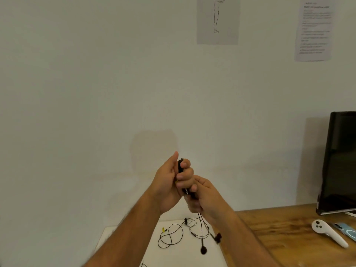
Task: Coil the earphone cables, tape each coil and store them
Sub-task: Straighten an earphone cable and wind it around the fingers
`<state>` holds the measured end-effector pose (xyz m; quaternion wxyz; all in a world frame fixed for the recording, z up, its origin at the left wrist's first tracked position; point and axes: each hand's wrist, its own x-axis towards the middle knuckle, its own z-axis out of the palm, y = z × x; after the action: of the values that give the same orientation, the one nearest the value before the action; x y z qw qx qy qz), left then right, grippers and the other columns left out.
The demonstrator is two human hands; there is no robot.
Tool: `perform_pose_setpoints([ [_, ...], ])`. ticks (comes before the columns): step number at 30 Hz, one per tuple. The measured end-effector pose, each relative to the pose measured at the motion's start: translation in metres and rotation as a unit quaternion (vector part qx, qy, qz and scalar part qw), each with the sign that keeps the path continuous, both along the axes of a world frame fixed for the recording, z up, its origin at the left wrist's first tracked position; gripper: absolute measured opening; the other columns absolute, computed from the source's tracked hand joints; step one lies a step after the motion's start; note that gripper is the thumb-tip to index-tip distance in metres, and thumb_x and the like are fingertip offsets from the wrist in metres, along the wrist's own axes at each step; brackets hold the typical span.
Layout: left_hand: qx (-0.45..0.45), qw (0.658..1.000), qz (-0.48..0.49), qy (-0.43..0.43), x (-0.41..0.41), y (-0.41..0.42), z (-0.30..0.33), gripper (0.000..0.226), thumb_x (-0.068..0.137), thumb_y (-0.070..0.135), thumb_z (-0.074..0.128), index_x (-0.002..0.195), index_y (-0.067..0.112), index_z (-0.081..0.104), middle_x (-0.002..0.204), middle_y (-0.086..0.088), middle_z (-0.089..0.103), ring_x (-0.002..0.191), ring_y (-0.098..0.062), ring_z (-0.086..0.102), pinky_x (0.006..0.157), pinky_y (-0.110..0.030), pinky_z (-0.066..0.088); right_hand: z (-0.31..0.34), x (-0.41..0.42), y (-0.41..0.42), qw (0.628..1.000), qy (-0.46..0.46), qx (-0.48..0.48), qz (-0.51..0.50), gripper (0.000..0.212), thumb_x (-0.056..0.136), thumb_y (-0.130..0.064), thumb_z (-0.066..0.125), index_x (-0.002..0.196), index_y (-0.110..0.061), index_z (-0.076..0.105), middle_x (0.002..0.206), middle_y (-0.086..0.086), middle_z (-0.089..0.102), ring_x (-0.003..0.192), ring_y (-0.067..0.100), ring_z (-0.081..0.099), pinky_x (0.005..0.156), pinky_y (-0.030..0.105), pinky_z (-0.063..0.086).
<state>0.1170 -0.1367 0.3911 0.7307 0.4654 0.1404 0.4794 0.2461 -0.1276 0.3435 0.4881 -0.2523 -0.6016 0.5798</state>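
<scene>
My left hand (169, 182) is raised in front of the wall, its fingers curled round a black coil of earphone cable (180, 166). Just below and to the right, my right hand (207, 199) pinches the same cable. From it the loose end hangs down to two black earbuds (203, 249), which dangle above the table. A second black earphone cable (173, 235) lies in loose loops on a white sheet (192, 257) below my hands, with a small yellow plug at its left.
The wooden table (279, 228) stretches to the right. On it lie a white handheld controller (329, 235) and a pale blue item (346, 230). A black monitor (339, 162) stands at the right edge. Two paper sheets hang on the white wall.
</scene>
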Motion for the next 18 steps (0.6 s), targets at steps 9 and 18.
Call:
perform_pose_setpoints([
  [9, 0.081, 0.962, 0.241, 0.1, -0.01, 0.015, 0.003, 0.052, 0.099, 0.054, 0.021, 0.09, 0.011, 0.049, 0.058, -0.003, 0.051, 0.053, -0.02, 0.055, 0.081, -0.042, 0.054, -0.004, 0.005, -0.016, 0.971, -0.235, 0.041, -0.033, 0.024, 0.103, -0.019, 0.045, 0.101, -0.012, 0.069, 0.056, -0.005, 0.045, 0.043, 0.008, 0.032, 0.044, 0.022, 0.026],
  [18, 0.152, 0.887, 0.187, 0.394, -0.017, 0.016, -0.025, 0.084, 0.08, 0.071, 0.004, 0.102, 0.008, 0.054, 0.075, -0.003, 0.069, 0.074, -0.009, 0.067, 0.087, -0.029, 0.05, 0.05, 0.015, -0.035, 0.762, -0.577, 0.253, -0.152, 0.021, 0.097, -0.028, 0.052, 0.092, -0.018, 0.069, 0.08, -0.003, 0.064, 0.078, 0.018, 0.062, 0.072, 0.034, 0.05],
])
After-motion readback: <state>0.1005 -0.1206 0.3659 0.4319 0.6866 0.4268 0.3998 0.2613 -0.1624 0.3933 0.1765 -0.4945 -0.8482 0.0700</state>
